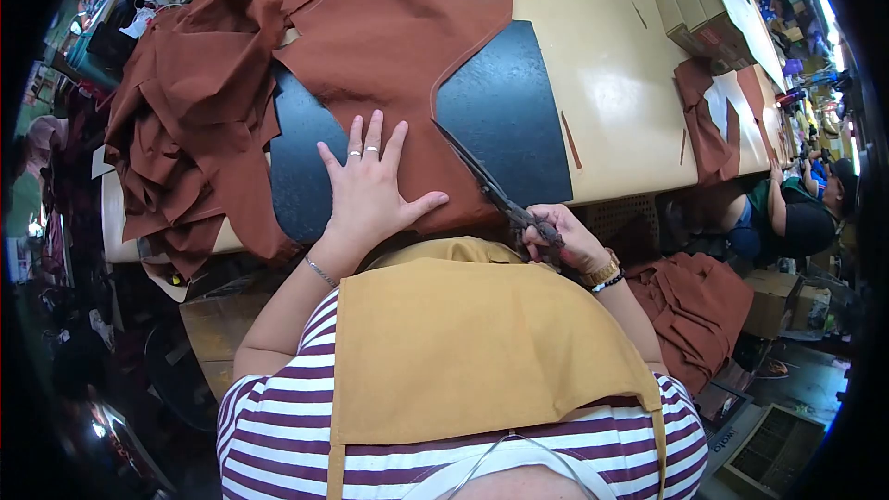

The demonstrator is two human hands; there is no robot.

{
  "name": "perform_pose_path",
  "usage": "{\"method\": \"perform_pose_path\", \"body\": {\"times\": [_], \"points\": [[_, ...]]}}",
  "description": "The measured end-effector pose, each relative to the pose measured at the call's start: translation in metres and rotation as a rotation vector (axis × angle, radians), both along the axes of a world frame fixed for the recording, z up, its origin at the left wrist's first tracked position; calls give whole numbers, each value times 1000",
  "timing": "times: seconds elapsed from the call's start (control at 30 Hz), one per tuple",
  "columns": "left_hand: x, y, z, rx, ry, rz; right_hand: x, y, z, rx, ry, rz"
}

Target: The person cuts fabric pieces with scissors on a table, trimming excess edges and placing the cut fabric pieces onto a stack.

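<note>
The reddish-brown cloth (389, 56) lies mostly flat, with small wrinkles, from the centre towards twelve o'clock; a pale line follows its curved three-o'clock edge. The dark scissors (498, 193), near the centre, point to eleven o'clock, and their blades touch this edge.

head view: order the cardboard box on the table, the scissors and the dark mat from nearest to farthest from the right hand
1. Scissors: held in the right hand.
2. Dark mat: just ahead, on the table.
3. Cardboard box: farther ahead, to the right.
</note>
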State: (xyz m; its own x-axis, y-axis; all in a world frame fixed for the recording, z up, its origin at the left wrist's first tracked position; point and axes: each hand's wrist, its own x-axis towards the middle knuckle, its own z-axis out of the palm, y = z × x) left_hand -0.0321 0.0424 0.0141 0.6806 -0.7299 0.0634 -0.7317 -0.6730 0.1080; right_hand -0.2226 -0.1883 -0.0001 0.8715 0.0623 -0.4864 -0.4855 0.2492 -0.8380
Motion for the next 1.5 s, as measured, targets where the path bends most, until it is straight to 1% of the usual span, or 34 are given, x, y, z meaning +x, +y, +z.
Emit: {"method": "perform_pose_path", "body": {"times": [0.27,0.37,0.57,0.67,0.77,0.8,0.87,0.97,1.07,1.1,1.2,1.33,1.5], "points": [[-1,-1,2,32,10,8,-8,2,-7,25,-12,-19],[-2,0,2,23,6,2,-2,8,-7,49,-27,-63],[-4,1,2,-5,-9,-4,3,5,-11,-7,-11,-17],[-2,0,6,-10,-38,-22,-1,9,-10,-18,-35,-56],[18,-7,19,-71,-70,-77,-3,12,-12,16,-83,-78],[31,-11,21,-125,-127,-113,-3,12,-11,-7,-54,-62],[70,-19,18,-180,-205,-255,-2,9,-6,-55,4,-28],[114,-27,8,-98,-73,-453,0,7,-7,21,-8,-23],[118,-33,0,16,52,-457,8,14,-1,47,-36,-52],[117,-33,1,35,51,-445,11,15,-1,64,-57,-53],[111,-29,-4,5,86,-411,13,15,1,12,-18,-42],[105,-21,-14,-30,56,-342,3,15,-6,1,-17,-58],[86,-22,-12,-41,59,-271,5,14,-8,61,-23,-68]]}}
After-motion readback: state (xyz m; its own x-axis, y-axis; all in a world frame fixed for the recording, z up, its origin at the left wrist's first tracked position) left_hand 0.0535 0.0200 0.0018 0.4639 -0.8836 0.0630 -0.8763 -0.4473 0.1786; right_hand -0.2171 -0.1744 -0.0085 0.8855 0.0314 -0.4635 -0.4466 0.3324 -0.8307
